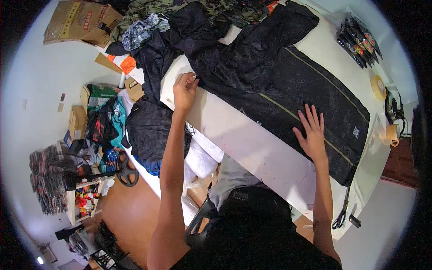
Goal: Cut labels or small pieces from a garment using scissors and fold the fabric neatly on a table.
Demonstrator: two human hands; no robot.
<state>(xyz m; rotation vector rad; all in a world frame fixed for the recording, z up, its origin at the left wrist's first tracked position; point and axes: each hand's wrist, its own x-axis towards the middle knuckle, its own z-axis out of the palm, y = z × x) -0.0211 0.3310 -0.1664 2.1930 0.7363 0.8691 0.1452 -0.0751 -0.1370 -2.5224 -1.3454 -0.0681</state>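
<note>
- Head view: a black garment (292, 101) with olive-yellow lines lies spread across the white table (256, 146), its straight end toward the table's right end and its bunched part toward the far left.
- Right hand (312, 135): rests palm down on the garment over the table, fingers spread and straight, pressing flat and not gripping.
- Left hand (185, 92): at the table's left end, fingers bent, the tips near the garment's edge; I cannot tell whether they pinch any cloth.
- Along the table's near side, a bare white strip shows between the garment and the person's body.
- At the table's near right corner, scissors (345, 207) lie with a small dark object (355, 221) just beside them.
- Along the table's right side sit a yellow tape roll (378, 87) and, nearer the person, a tan roll (393, 133).
- At the table's far right are dark packets (357, 42); at its far left, camouflage cloth (180, 6) is heaped near a cardboard box (76, 22).
- Past the table's left end lies more dark cloth (150, 128).
</note>
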